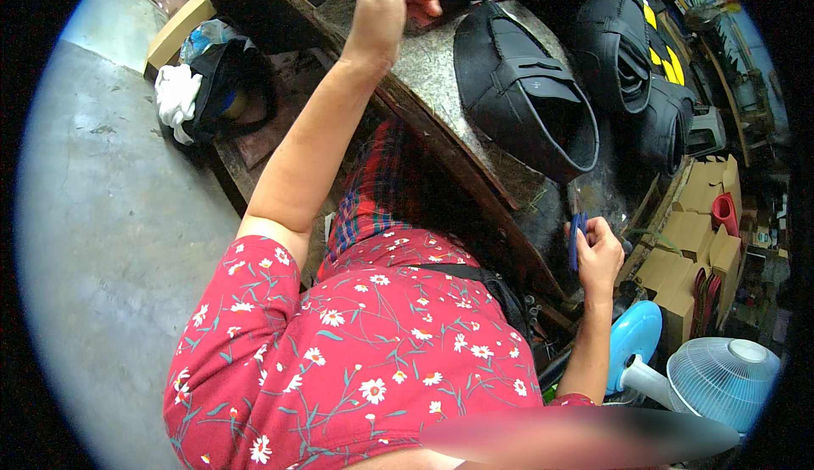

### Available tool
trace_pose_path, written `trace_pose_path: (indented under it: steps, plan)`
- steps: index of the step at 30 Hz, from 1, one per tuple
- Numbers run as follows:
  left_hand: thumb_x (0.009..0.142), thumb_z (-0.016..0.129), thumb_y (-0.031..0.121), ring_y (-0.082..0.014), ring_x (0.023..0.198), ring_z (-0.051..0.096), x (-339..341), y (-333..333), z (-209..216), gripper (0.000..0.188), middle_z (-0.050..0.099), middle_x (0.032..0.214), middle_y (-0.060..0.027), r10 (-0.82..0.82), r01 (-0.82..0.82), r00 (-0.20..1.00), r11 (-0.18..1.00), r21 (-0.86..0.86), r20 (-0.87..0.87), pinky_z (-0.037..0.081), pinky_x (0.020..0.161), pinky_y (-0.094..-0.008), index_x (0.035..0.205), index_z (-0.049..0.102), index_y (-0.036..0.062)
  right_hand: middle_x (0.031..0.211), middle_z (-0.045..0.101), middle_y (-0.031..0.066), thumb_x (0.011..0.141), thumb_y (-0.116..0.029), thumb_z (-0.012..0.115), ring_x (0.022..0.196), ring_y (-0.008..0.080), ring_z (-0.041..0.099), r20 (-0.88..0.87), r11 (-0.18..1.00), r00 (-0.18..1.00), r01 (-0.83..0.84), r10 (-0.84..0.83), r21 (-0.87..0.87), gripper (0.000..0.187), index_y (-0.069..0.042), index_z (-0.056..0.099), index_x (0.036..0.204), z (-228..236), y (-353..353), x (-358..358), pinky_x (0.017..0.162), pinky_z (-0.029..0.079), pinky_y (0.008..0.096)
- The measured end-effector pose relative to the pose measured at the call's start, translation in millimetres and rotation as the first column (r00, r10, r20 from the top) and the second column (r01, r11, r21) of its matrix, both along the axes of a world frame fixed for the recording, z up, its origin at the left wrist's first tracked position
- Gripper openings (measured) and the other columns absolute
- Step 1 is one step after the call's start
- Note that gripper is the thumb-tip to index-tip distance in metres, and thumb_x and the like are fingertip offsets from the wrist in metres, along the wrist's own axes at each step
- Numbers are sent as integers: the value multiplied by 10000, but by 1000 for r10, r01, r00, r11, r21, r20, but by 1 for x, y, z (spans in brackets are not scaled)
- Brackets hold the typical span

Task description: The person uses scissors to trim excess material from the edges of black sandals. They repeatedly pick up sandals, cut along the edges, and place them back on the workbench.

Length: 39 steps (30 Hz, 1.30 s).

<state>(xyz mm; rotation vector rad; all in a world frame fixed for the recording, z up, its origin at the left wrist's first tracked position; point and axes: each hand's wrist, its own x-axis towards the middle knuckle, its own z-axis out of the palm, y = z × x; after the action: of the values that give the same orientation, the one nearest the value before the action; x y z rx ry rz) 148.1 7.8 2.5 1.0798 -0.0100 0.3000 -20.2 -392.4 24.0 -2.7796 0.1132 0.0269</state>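
Right hand, three o'clock, grips slim blue-handled scissors, seemingly for readiness; left hand, twelve, half-curled, hold unclear.

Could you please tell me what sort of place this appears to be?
Probably a small leather-goods workshop: stitched black pieces lie on a worn bench, and the right hand holds a blue tool.

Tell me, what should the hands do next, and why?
Perhaps the left hand should steady the nearest black shoe upper: the right hand holds a blue-handled tool near its rim, while the left appears clear of it.
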Motion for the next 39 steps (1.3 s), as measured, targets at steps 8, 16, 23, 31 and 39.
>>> trace_pose_path:
  steps: [8,16,23,31,39]
  plan:
    - [893,669,206,-332,899,670,17,-54,14,211,665,956,-156,-214,-413,860,240,879,463,546,792,-422,1013,671,33,582,572,71,811,-273,791,505,224,550,34,999,999,-22,21,31,261,-68,629,806,-2,0,0,527,428,362]
    - [791,653,170,-390,838,700,50,-89,11,160,673,914,-207,-188,-159,975,-215,964,119,582,740,-465,835,716,30,609,606,89,805,-258,779,541,265,604,76,996,996,-44,50,-77,234,-74,636,827,3,7,-5,547,454,389]
    - [896,580,213,-256,720,673,24,-56,-4,215,658,869,-124,-281,-47,952,247,968,118,536,625,-387,963,627,14,616,605,102,801,-266,778,561,304,613,75,997,996,-40,45,-61,233,-82,636,819,-2,4,-5,556,460,407]
    - [964,460,206,-148,585,583,-29,13,37,185,604,710,-43,-436,457,883,883,-109,173,434,508,-271,836,549,107,628,611,103,798,-253,780,563,292,618,59,996,998,-31,36,-78,229,-79,633,826,-1,3,-6,556,460,402]
    - [831,775,297,-262,1076,624,-62,-35,35,427,613,1210,-96,8,-507,780,595,623,626,541,833,-416,1181,612,115,617,605,93,805,-247,777,551,261,608,44,998,999,-25,28,-65,225,-76,634,831,1,3,-5,548,453,371]
